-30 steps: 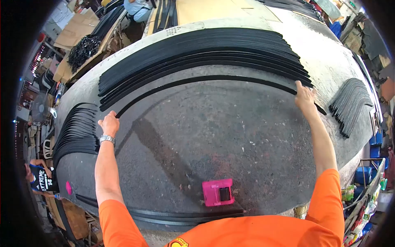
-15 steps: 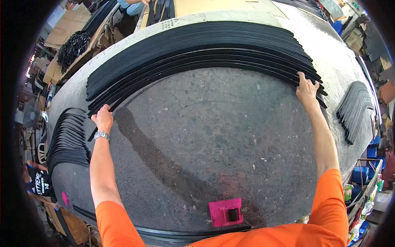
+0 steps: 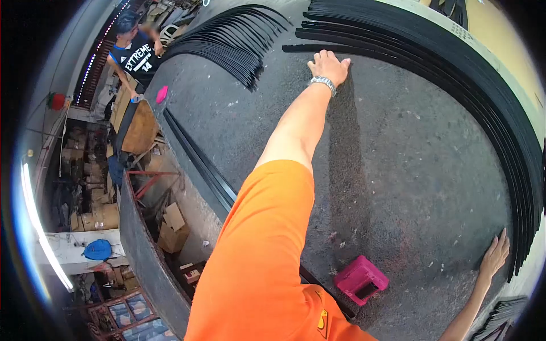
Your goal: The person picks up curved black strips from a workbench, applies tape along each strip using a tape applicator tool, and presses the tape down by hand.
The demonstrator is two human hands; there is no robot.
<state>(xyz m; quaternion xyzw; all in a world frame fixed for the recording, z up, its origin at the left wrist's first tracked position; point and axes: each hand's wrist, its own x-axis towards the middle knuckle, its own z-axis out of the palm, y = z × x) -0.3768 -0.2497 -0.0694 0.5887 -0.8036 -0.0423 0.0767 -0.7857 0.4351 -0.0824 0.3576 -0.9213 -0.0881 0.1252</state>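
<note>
Long black strips (image 3: 432, 71) lie side by side in a wide curve on the dark table (image 3: 415, 170). My left hand (image 3: 330, 67), wearing a metal-banded watch, rests at the inner edge of the nearest strip, close to its left end. Its fingers are spread and touch the strip's edge. Down at the right, my right hand (image 3: 495, 257) lies with fingers stretched out beside the other end of the same strips. Neither hand is wrapped around anything. A pink block with a dark inset (image 3: 362, 280) sits on the table near my body.
Shorter black strips (image 3: 227, 42) are fanned out at the upper left. Two long dark strips (image 3: 199, 153) lie along the table's left edge, near a small pink piece (image 3: 162, 94). A person in a black jersey (image 3: 136, 54) is beyond that edge. More strips (image 3: 500, 318) are at lower right.
The view has turned to the left. The nearest strip's left end now lies closer to the others, and my right hand's fingers have straightened and sit inside the curve.
</note>
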